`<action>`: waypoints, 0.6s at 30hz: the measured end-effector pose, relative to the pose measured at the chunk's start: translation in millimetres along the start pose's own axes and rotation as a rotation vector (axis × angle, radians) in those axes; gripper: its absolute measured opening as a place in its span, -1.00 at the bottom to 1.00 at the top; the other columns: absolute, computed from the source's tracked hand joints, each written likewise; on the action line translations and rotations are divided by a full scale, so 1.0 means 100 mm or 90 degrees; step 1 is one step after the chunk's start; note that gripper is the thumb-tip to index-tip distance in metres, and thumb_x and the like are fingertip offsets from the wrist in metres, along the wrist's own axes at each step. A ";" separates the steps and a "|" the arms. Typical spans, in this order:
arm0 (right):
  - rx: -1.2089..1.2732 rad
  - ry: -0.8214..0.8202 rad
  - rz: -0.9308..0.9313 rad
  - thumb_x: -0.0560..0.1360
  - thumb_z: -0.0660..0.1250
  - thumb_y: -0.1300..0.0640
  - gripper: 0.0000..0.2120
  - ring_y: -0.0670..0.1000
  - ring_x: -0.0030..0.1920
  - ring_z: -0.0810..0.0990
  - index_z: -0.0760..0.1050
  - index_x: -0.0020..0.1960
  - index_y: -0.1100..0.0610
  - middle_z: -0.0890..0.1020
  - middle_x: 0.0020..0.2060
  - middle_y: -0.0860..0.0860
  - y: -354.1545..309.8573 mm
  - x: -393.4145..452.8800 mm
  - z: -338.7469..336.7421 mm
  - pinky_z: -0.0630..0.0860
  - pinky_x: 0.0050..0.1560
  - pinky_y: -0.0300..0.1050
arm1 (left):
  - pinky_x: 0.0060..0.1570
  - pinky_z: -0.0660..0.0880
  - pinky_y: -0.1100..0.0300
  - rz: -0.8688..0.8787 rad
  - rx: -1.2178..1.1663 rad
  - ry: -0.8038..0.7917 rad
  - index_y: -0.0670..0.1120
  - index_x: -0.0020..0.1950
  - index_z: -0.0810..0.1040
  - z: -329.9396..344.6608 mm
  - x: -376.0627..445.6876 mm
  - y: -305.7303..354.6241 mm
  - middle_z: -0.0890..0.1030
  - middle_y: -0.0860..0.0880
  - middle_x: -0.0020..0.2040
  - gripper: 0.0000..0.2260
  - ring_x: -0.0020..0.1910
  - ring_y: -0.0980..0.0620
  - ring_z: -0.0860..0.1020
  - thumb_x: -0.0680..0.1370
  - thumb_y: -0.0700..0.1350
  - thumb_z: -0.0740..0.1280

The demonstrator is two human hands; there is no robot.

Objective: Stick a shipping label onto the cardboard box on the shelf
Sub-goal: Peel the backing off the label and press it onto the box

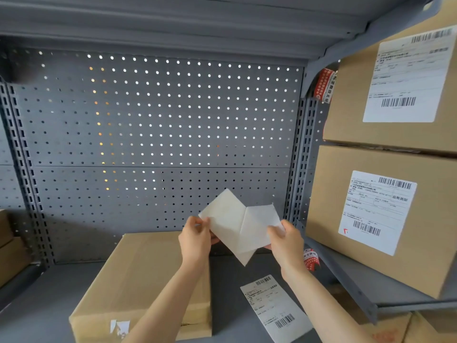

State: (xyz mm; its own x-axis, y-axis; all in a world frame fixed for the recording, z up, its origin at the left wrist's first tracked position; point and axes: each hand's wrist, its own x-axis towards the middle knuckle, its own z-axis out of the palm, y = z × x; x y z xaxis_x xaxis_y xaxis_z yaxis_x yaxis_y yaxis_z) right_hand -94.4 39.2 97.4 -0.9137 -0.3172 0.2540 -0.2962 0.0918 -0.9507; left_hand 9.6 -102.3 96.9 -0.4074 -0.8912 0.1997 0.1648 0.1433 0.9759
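A plain cardboard box (138, 280) lies flat on the grey shelf (49, 300), with no label on its top. Above its far right corner I hold a white shipping label (237, 226) in the air, its blank side toward me. My left hand (195, 238) pinches one sheet at the left edge. My right hand (284, 240) pinches the other sheet at the right edge, and the two sheets are spread apart. A second printed label (274, 305) with barcodes lies flat on the shelf to the right of the box.
Two labelled cardboard boxes (385, 194) are stacked on the neighbouring shelf at the right. A perforated grey back panel (158, 125) stands behind. More cartons sit at the far left (10, 246) and bottom right. A red-and-white tape roll (311, 259) lies by the right upright.
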 end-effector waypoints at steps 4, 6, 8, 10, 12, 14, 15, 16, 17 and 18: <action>0.018 0.044 0.015 0.49 0.21 0.28 -0.90 0.10 -0.15 0.61 0.42 -0.14 0.34 0.61 -0.14 0.17 0.01 0.02 -0.04 0.66 -0.22 0.05 | -0.41 0.49 0.24 -0.026 -0.003 0.112 -0.18 -0.11 0.39 -0.17 0.12 0.05 0.52 -0.07 -0.16 -0.84 -0.31 -0.09 0.61 0.61 -0.11 0.20; 0.014 0.073 0.011 0.49 0.20 0.30 -0.87 0.03 -0.30 0.50 0.38 -0.17 0.38 0.57 -0.19 0.24 0.00 0.02 -0.05 0.49 -0.40 -0.12 | -0.37 0.49 0.19 -0.038 -0.006 0.155 -0.18 -0.09 0.39 -0.24 0.17 0.04 0.52 -0.12 -0.13 -0.84 -0.33 -0.11 0.61 0.61 -0.10 0.19; 0.002 0.098 0.003 0.48 0.21 0.30 -0.86 0.01 -0.34 0.41 0.39 -0.13 0.41 0.54 -0.20 0.28 -0.01 0.02 -0.06 0.35 -0.44 -0.19 | -0.34 0.48 0.16 -0.047 -0.004 0.197 -0.17 -0.09 0.38 -0.31 0.21 0.04 0.50 -0.12 -0.13 -0.84 -0.24 -0.19 0.62 0.61 -0.10 0.18; 0.013 0.107 -0.003 0.49 0.21 0.30 -0.90 -0.04 -0.34 0.44 0.42 -0.11 0.36 0.54 -0.22 0.15 -0.03 0.03 -0.08 0.39 -0.45 -0.22 | -0.27 0.47 0.11 -0.049 0.000 0.244 -0.17 -0.07 0.38 -0.39 0.26 0.03 0.48 -0.09 -0.18 -0.85 -0.14 -0.25 0.62 0.61 -0.10 0.17; 0.023 0.108 -0.005 0.49 0.21 0.29 -0.95 -0.06 -0.28 0.48 0.43 -0.11 0.27 0.53 -0.18 0.09 -0.05 0.02 -0.09 0.52 -0.38 -0.14 | -0.23 0.48 0.09 -0.055 -0.007 0.292 -0.17 -0.06 0.38 -0.49 0.31 0.03 0.45 -0.05 -0.21 -0.86 -0.14 -0.23 0.62 0.61 -0.11 0.15; 0.005 0.099 -0.005 0.49 0.22 0.26 -0.95 0.02 -0.24 0.49 0.43 -0.09 0.24 0.52 -0.16 0.11 -0.06 0.03 -0.10 0.53 -0.31 -0.05 | -0.17 0.52 0.05 -0.048 -0.019 0.331 -0.16 -0.06 0.37 -0.57 0.33 0.05 0.45 -0.04 -0.24 -0.89 -0.15 -0.20 0.61 0.61 -0.13 0.15; -0.021 0.088 -0.005 0.50 0.22 0.23 -0.94 0.04 -0.23 0.47 0.41 -0.08 0.24 0.50 -0.17 0.11 -0.06 0.03 -0.10 0.47 -0.32 -0.07 | -0.12 0.54 0.02 -0.033 -0.009 0.339 -0.15 -0.06 0.37 -0.59 0.34 0.05 0.47 -0.06 -0.23 -0.89 -0.14 -0.19 0.60 0.60 -0.13 0.15; -0.054 0.071 -0.008 0.50 0.23 0.22 -0.93 0.03 -0.24 0.45 0.40 -0.08 0.23 0.48 -0.20 0.09 -0.07 0.04 -0.09 0.40 -0.35 -0.11 | -0.07 0.53 0.00 -0.015 0.008 0.335 -0.14 -0.07 0.37 -0.58 0.33 0.05 0.49 -0.08 -0.19 -0.90 -0.11 -0.18 0.58 0.60 -0.13 0.16; -0.081 0.049 -0.012 0.50 0.23 0.22 -0.93 0.01 -0.25 0.44 0.40 -0.07 0.23 0.47 -0.23 0.06 -0.07 0.04 -0.08 0.37 -0.38 -0.14 | -0.08 0.50 0.01 -0.001 0.029 0.314 -0.15 -0.07 0.37 -0.55 0.29 0.07 0.51 -0.10 -0.16 -0.89 -0.10 -0.16 0.55 0.61 -0.13 0.16; -0.099 0.025 -0.011 0.49 0.24 0.23 -0.94 0.00 -0.26 0.46 0.40 -0.05 0.22 0.47 -0.23 0.05 -0.07 0.04 -0.06 0.41 -0.40 -0.13 | -0.12 0.47 0.05 0.012 0.040 0.283 -0.15 -0.08 0.37 -0.49 0.25 0.07 0.52 -0.11 -0.14 -0.88 -0.12 -0.15 0.54 0.61 -0.13 0.17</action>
State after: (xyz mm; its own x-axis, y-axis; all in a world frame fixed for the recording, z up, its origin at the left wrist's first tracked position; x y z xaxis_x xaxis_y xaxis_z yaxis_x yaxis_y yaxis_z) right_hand -97.5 43.1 106.0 -0.9176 -0.2824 0.2797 -0.3484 0.2328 -0.9080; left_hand 45.1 -144.3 104.3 0.0235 -0.9845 0.1736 0.1084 0.1751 0.9786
